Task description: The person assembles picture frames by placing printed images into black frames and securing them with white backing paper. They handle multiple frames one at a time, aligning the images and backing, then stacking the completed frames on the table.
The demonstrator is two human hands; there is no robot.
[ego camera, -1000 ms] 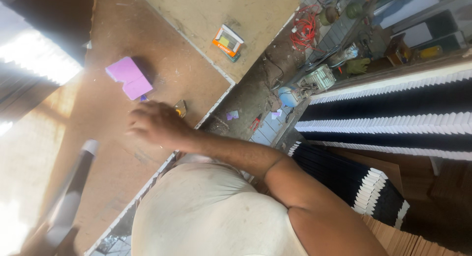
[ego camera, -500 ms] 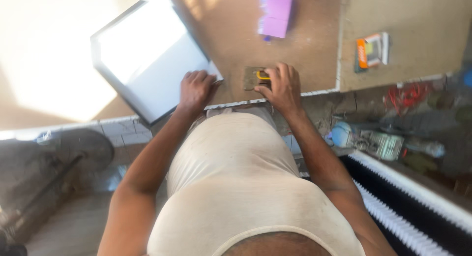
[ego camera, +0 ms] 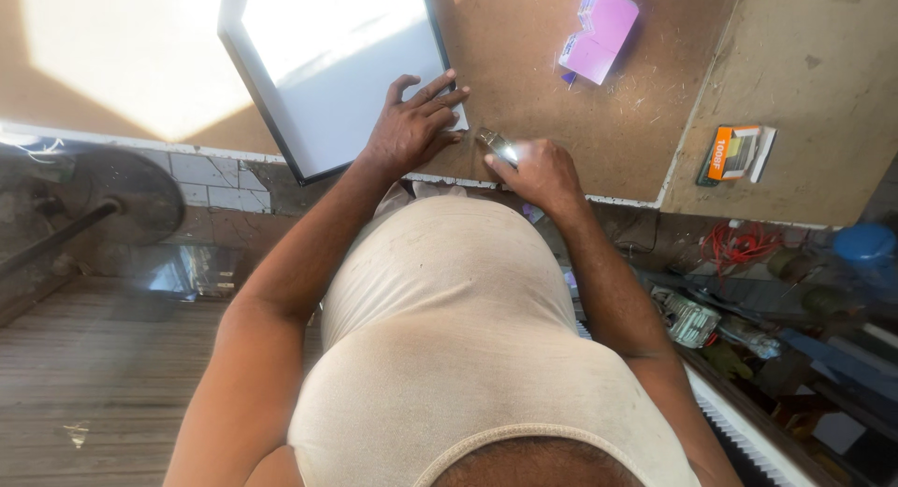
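I see my left hand [ego camera: 412,122] lying flat, palm down, with its fingers spread out and loose, not gripping. It presses on the near right corner of one dark-framed panel [ego camera: 332,66]. The panel lies on the brown worktop [ego camera: 524,66] and its near corner sticks out a little past the near edge. The left arm reaches up straight from my body, bent a bit at the elbow.

My right hand [ego camera: 541,174] is curled shut around one small shiny metal tool [ego camera: 498,146]. The tool's tip pokes out from the fist toward the panel's corner. It sits just above the near edge of the worktop, just beside the left hand. I cannot tell what kind of tool it is. The right arm comes in from the right side, bent at the elbow.

One pink box [ego camera: 599,30] lies farther back on the worktop, well apart from both hands. One small orange packet [ego camera: 734,153] lies on the lighter board [ego camera: 814,85] at the right, near its near edge.
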